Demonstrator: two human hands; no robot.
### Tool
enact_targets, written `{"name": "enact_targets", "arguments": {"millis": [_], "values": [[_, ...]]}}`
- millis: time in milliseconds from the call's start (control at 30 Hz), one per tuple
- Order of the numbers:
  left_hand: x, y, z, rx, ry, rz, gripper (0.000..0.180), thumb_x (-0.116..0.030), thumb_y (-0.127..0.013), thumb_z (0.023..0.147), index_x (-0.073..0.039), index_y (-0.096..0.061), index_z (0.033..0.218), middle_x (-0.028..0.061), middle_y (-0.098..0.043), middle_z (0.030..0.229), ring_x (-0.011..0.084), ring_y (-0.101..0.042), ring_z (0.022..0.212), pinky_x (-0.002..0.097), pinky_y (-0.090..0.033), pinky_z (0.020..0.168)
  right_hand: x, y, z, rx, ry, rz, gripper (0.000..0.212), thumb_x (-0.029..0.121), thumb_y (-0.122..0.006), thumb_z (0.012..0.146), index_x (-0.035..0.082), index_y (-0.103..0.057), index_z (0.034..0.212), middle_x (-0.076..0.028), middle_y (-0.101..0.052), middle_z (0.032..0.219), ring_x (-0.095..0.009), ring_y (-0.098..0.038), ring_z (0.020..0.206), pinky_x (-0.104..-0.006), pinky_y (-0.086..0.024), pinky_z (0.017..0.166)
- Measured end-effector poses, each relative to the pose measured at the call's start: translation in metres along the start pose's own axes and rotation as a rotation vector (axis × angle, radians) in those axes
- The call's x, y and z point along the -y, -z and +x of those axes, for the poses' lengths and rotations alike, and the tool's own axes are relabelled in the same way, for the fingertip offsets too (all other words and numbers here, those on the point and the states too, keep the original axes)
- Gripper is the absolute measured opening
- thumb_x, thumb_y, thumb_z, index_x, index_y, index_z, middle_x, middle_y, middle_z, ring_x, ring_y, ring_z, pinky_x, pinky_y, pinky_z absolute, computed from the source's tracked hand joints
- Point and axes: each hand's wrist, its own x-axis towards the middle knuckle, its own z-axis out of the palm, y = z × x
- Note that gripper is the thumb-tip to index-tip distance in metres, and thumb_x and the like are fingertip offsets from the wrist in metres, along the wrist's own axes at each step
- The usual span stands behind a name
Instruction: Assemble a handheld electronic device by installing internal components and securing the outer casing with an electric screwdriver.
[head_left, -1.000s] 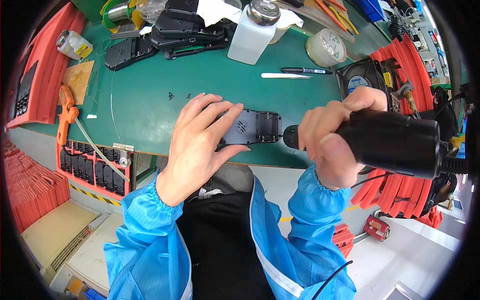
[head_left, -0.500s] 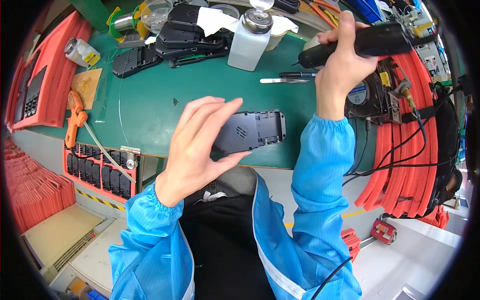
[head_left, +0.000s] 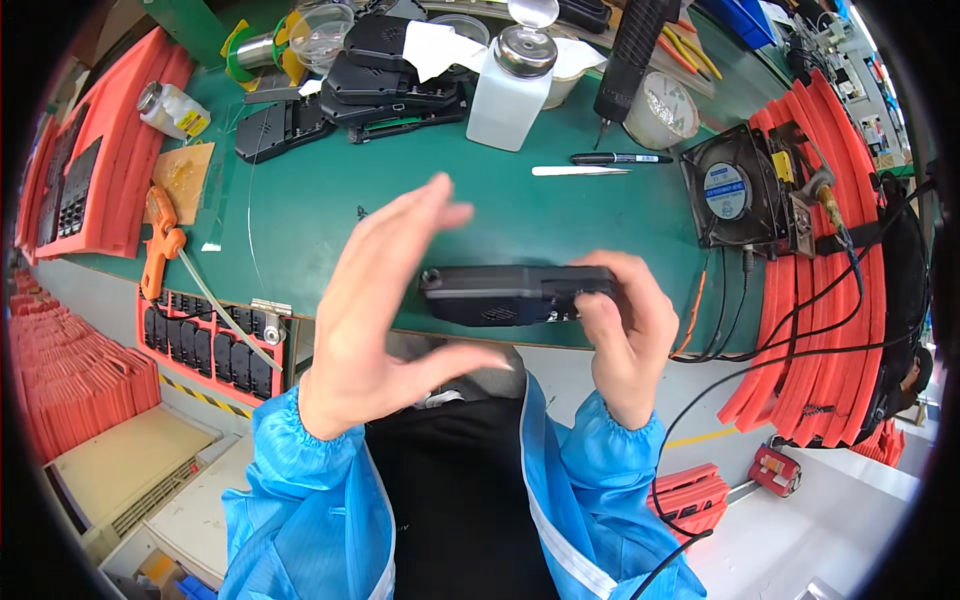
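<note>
A black handheld device casing is tilted on edge above the front of the green bench, its perforated round patch facing me. My right hand grips its right end between thumb and fingers. On the other side, my left hand is open, with thumb and fingers spread around the casing's left end and apparently nothing in its grasp. Behind them, a black electric screwdriver stands or hangs upright, bit downward. White tweezers and a black marker pen lie below its tip.
Several black casings are stacked at the back, beside a white pump bottle. A square fan and cables stand right, near red foam trays. An orange glue gun sits at the left edge. A clear tape roll is behind the pen.
My right hand has let go of the screwdriver and come down to grip the casing, which has turned from flat onto its edge. My left hand has opened wider.
</note>
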Motion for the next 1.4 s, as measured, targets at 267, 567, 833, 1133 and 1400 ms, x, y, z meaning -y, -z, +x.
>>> {"name": "enact_targets", "arguments": {"millis": [267, 567, 833, 1133, 1400], "values": [[0.011, 0.005, -0.01, -0.045, 0.055, -0.168, 0.047, -0.015, -0.087, 0.072, 0.001, -0.075, 0.115, 0.0201, -0.07, 0.129, 0.0413, -0.06, 0.131, 0.05, -0.047, 0.109, -0.022, -0.002, 0.005, -0.049, 0.477, 0.052, 0.037, 0.018, -0.084, 0.083, -0.002, -0.07, 0.111, -0.021, -0.075, 0.106, -0.027, -0.067, 0.089, -0.0341, -0.053, 0.076], [0.015, 0.009, -0.022, 0.182, 0.506, -0.526, 0.067, -0.011, -0.08, 0.084, 0.002, -0.056, 0.146, 0.0189, -0.073, 0.119, 0.0215, -0.072, 0.103, 0.0364, -0.059, 0.091, -0.031, -0.004, 0.006, -0.106, 0.57, -0.06, 0.041, 0.014, -0.086, 0.075, 0.0, -0.072, 0.111, -0.022, -0.073, 0.112, -0.027, -0.066, 0.087, -0.0337, -0.054, 0.075], [0.012, 0.011, -0.02, 0.074, 0.742, -1.003, 0.042, -0.008, -0.061, 0.104, 0.01, -0.054, 0.141, 0.018, -0.071, 0.123, 0.023, -0.071, 0.108, 0.0356, -0.06, 0.092, -0.029, -0.004, 0.0, -0.035, 0.485, -0.044, 0.068, 0.022, -0.092, 0.072, -0.004, -0.068, 0.131, -0.026, -0.068, 0.129, -0.037, -0.07, 0.114, -0.038, -0.058, 0.09], [0.019, 0.001, -0.019, -0.007, 0.438, -0.647, 0.033, -0.021, -0.066, 0.102, 0.004, -0.067, 0.123, 0.0215, -0.07, 0.13, 0.0249, -0.07, 0.113, 0.0346, -0.055, 0.097, -0.021, -0.011, 0.003, -0.019, 0.575, -0.126, 0.043, 0.005, -0.087, 0.076, -0.007, -0.069, 0.113, -0.025, -0.076, 0.096, -0.037, -0.077, 0.095, -0.047, -0.062, 0.089], [0.019, -0.006, -0.015, -0.014, 0.338, -0.679, 0.036, -0.02, -0.069, 0.1, 0.002, -0.063, 0.128, 0.0207, -0.069, 0.129, 0.023, -0.069, 0.11, 0.0348, -0.055, 0.097, -0.016, -0.008, -0.001, -0.055, 0.578, -0.04, 0.038, -0.005, -0.085, 0.069, -0.006, -0.072, 0.104, -0.023, -0.076, 0.097, -0.041, -0.077, 0.097, -0.0526, -0.063, 0.089]]}}
